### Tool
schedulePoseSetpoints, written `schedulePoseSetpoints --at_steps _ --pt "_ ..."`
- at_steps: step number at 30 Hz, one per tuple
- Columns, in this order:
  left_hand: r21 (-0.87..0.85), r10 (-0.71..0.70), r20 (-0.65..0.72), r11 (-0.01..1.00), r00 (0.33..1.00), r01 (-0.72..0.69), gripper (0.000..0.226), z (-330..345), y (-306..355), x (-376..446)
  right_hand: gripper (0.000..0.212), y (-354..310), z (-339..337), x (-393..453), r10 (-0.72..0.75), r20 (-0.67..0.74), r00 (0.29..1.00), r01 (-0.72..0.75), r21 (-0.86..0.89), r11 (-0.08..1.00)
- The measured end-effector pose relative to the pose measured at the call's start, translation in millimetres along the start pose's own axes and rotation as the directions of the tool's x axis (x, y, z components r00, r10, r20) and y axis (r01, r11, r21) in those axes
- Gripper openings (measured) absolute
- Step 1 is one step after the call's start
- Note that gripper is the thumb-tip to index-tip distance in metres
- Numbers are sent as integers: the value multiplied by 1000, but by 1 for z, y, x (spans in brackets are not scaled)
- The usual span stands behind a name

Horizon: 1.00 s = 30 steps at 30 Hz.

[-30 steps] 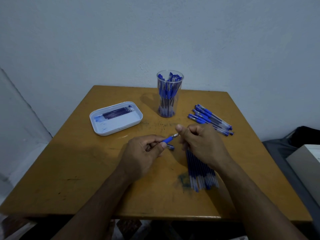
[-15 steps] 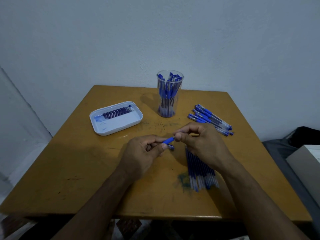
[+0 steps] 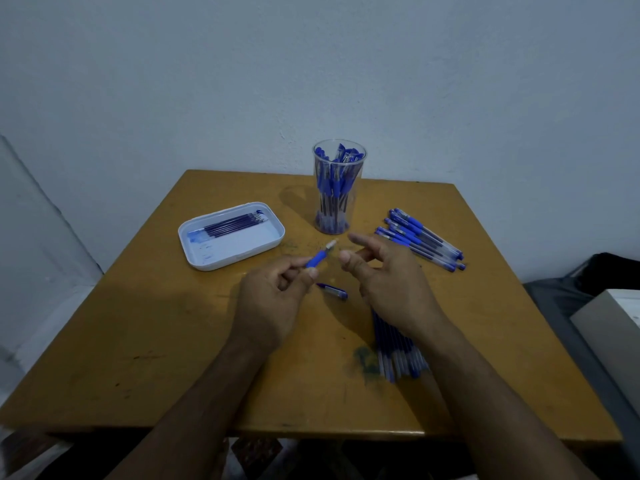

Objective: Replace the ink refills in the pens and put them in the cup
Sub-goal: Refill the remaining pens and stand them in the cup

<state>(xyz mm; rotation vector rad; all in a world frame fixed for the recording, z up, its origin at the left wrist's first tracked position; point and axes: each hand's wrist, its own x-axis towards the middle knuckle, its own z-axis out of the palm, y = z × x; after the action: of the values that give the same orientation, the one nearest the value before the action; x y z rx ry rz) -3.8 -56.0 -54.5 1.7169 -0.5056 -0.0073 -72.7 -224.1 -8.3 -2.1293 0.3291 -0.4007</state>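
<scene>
On the worn ochre wooden table (image 3: 173, 341), the right hand (image 3: 384, 282) has let go of the tip and drawn back, fingers loosely spread and empty. The left hand (image 3: 273, 299) pinches the blue-gripped clear plastic pen (image 3: 320, 258); its tip looks tightened, so the loose cap (image 3: 333, 290) between the hands probably goes on next, then the clear plastic cup (image 3: 337, 199) beyond.

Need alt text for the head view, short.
A person's left hand grips a blue pen above a wooden table; the right hand hovers open beside it. Behind stand a cup of pens and a white tray.
</scene>
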Motion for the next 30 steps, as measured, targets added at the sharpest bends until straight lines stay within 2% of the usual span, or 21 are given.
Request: schedulePoseSetpoints --at_steps 2,4,7,10,13,17,19,22,26,30 --pt "-55 -66 -114 997 991 60 12 -3 0 3 38 -7 6 1 -16 38 999 28 -346 938" --pt "-73 -87 -181 994 980 75 11 -6 -2 6 33 -12 14 2 73 118 990 5 -559 829" --pt "-84 -92 -179 993 979 78 12 -6 -5 7 23 -14 26 0 161 170 972 -4 -675 738" --pt "-82 -90 -154 994 984 79 14 -5 -7 8 21 -12 29 -3 133 175 976 25 -689 724" --pt "-52 -68 -122 997 990 62 15 -6 -4 6 15 -12 25 -3 93 115 989 -18 -529 849" --pt "-74 -48 -43 996 998 45 19 -6 0 4 7 -5 15 0 -3 -71 998 -6 -124 992" --pt "-90 -30 1 996 1000 30 24 -4 -1 3 7 -2 7 0 37 -140 989 -20 122 992" --pt "-88 13 68 996 998 -7 28 -1 -1 1 12 -5 -2 -1 130 -160 979 -51 425 904" --pt "-58 54 119 997 991 -47 30 1 -3 0 28 -6 -7 -5 136 -192 972 -7 554 833" --pt "-45 74 129 997 989 -68 32 2 -4 0 20 -5 -9 -7 97 -189 977 22 546 838"
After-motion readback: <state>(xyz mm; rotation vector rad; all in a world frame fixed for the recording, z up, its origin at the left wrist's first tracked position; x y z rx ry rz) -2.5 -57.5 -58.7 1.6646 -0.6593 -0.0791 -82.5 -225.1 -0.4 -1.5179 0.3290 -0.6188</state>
